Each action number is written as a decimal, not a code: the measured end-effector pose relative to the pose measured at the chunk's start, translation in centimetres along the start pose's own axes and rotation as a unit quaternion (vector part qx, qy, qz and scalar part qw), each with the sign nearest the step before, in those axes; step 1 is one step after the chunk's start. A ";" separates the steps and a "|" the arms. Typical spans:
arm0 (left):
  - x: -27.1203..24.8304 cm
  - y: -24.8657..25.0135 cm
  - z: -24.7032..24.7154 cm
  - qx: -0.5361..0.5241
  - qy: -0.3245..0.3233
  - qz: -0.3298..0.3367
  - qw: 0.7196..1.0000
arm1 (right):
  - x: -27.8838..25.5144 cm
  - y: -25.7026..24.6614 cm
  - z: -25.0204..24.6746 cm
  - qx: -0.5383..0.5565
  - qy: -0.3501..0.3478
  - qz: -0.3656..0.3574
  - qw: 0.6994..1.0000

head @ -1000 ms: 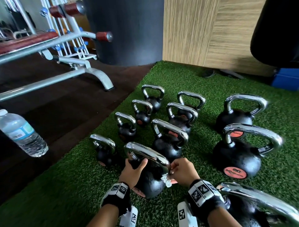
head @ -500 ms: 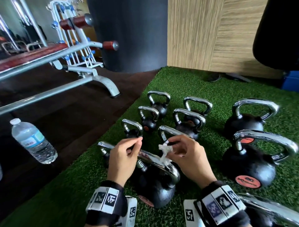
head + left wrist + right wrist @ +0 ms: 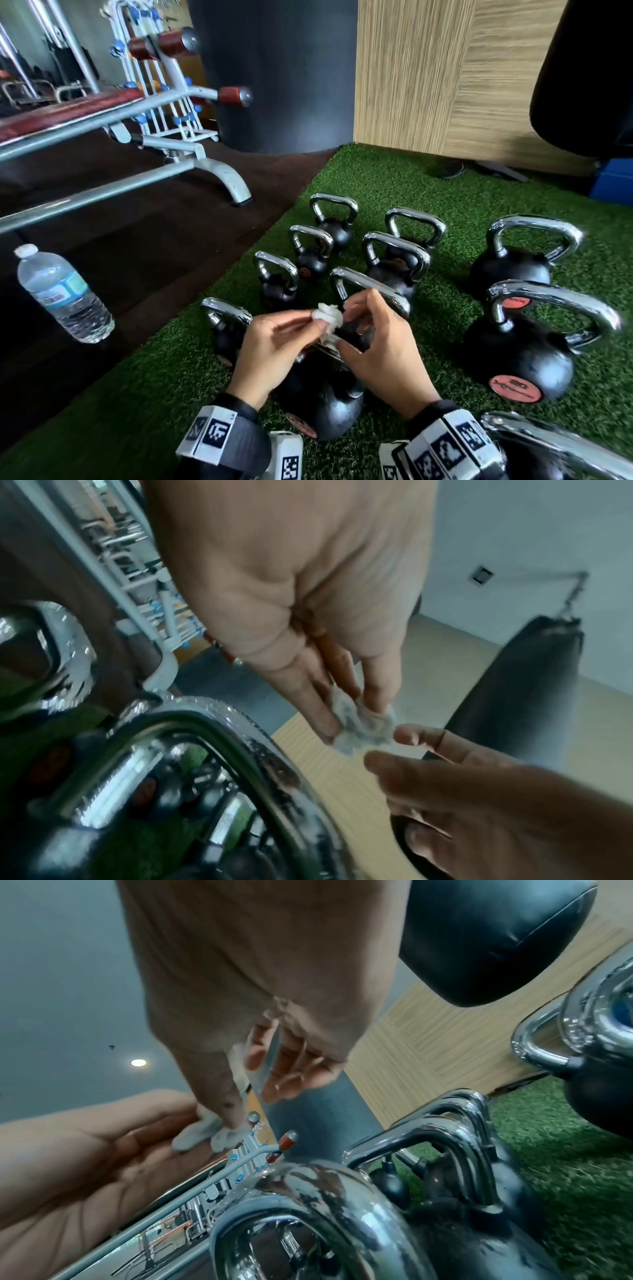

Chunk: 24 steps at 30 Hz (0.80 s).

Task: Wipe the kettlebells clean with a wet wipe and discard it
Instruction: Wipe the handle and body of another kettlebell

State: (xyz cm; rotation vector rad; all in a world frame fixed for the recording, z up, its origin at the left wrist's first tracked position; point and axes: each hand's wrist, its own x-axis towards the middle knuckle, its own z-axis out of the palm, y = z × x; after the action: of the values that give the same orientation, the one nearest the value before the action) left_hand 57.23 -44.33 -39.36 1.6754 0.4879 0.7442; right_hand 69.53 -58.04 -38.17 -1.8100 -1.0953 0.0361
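Several black kettlebells with chrome handles stand on green turf (image 3: 394, 178). Both hands hover above the nearest kettlebell (image 3: 318, 404), whose wet chrome handle (image 3: 219, 737) (image 3: 308, 1185) lies just under them. A small crumpled white wipe (image 3: 328, 313) is held between the two hands. My left hand (image 3: 308, 322) pinches the wipe (image 3: 366, 734) with thumb and fingertips (image 3: 329, 721). My right hand (image 3: 346, 329) pinches the wipe's other side, one digit (image 3: 229, 1107) pressing the wipe (image 3: 205, 1134) toward the left hand. Neither hand touches the kettlebell.
A clear water bottle (image 3: 63, 294) stands on the dark floor to the left. A grey bench frame (image 3: 191, 168) crosses the back left. Two large kettlebells (image 3: 520, 356) sit right, another handle (image 3: 555, 445) at the bottom right corner. A black punching bag (image 3: 274, 75) and wooden wall (image 3: 445, 75) stand behind.
Both hands have come off the near kettlebell's handle, risen and met above it. The wipe, first pressed on the handle by the right hand, is now bunched between both hands.
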 end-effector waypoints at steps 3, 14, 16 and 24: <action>0.0 -0.5 -0.4 0.172 0.051 0.099 0.979 | -0.3 1.9 -0.1 0.021 0.014 0.136 0.990; 0.7 -1.1 -0.4 0.352 0.016 0.135 0.926 | -4.6 6.9 4.9 0.031 -0.020 0.392 0.919; 1.3 -1.3 -1.3 0.351 0.033 0.117 0.928 | -5.2 7.2 5.3 0.028 -0.011 0.379 0.925; 2.1 -3.8 -3.5 0.304 0.109 0.019 0.946 | -6.2 7.9 6.4 -0.002 -0.020 0.341 0.940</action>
State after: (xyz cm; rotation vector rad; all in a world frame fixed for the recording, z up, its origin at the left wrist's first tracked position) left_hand 56.57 -39.58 -42.23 2.1868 0.9124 0.8677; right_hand 68.08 -58.58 -49.99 -2.1179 -0.4437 0.4841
